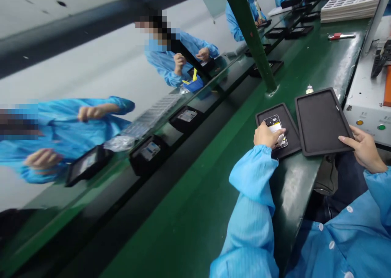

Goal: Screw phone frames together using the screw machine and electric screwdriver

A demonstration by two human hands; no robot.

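Observation:
My left hand (267,135) is closed around the edges of an opened smartphone (274,124), its inner parts and a pale battery showing. Thumb and fingers span the phone's width. Beneath it lies a black tray (291,141) on the green bench, and I cannot tell whether the phone touches it. My right hand (365,145) grips the right edge of a second black tray (324,121), thumb on top, fingers under it. That tray is tilted and bare inside, and overlaps the first tray's right side in view.
A green post (256,45) rises from the bench behind the trays. A machine with coloured buttons (371,123) stands at right. Along the conveyor (195,133) sit several black trays with phones. Co-workers in blue sit opposite. Stacked sheets (351,5) and a red-handled tool (340,36) lie farther back.

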